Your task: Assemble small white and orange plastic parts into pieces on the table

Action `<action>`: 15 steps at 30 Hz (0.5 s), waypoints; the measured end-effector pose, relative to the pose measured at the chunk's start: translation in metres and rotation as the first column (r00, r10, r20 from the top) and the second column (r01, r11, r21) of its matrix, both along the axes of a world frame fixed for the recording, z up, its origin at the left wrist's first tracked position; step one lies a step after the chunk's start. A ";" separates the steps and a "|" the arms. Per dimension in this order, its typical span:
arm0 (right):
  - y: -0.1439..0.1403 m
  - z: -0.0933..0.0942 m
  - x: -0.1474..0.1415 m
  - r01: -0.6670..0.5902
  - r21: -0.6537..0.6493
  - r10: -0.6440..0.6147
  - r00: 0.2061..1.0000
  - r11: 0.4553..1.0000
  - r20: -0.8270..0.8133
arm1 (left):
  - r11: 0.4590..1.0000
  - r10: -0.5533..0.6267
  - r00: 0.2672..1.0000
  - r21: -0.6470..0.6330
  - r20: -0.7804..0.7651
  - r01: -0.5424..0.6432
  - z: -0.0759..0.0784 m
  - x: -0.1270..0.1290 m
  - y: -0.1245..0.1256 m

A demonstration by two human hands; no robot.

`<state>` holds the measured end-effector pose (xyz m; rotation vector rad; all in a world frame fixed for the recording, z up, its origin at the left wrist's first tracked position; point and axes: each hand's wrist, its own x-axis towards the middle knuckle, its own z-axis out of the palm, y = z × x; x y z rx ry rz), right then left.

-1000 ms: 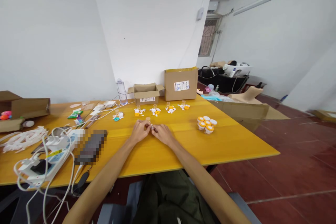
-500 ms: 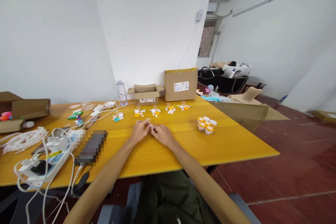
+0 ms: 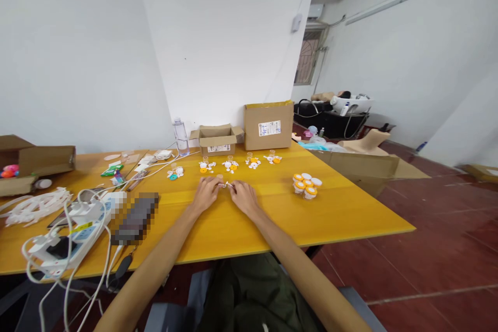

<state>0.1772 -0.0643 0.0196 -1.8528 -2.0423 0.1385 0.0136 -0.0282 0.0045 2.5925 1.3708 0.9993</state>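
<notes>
My left hand (image 3: pixel 207 193) is closed in a pinch on a small white plastic part (image 3: pixel 222 185). Facing it across a narrow gap, my right hand (image 3: pixel 243 196) pinches another small white plastic part (image 3: pixel 229 184). Both hands are low over the table, and their exact shapes are too small to make out. A clear cup (image 3: pixel 220 177) stands just behind my left fingers, partly hidden. Beyond the hands lie little groups of clear cups with white and orange parts (image 3: pixel 229 165), and one group with a teal ring (image 3: pixel 173 177).
Several assembled cups with orange and white lids (image 3: pixel 306 185) stand together at the right. An open carton (image 3: pixel 216 140) and a taller box (image 3: pixel 268 125) stand at the back, beside a clear bottle (image 3: pixel 180 137). A phone (image 3: pixel 136 218), power strip (image 3: pixel 83 233) and cables crowd the left.
My hands have drawn slightly apart from where they met, the right one shifting right. A white part now shows at each hand's fingertips.
</notes>
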 end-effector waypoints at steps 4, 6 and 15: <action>0.001 -0.002 0.000 0.037 0.001 -0.037 0.999 0.999 0.006 | 1.000 0.015 0.999 -0.014 -0.036 -0.015 0.003 0.000 -0.001; 0.002 -0.004 0.000 0.034 0.000 -0.034 0.999 0.999 -0.001 | 0.999 0.026 0.999 -0.037 -0.045 -0.027 0.005 0.001 -0.002; 0.005 -0.009 0.002 -0.036 0.014 0.036 0.999 0.999 -0.006 | 0.994 0.052 0.999 -0.096 0.006 -0.051 0.005 0.000 -0.001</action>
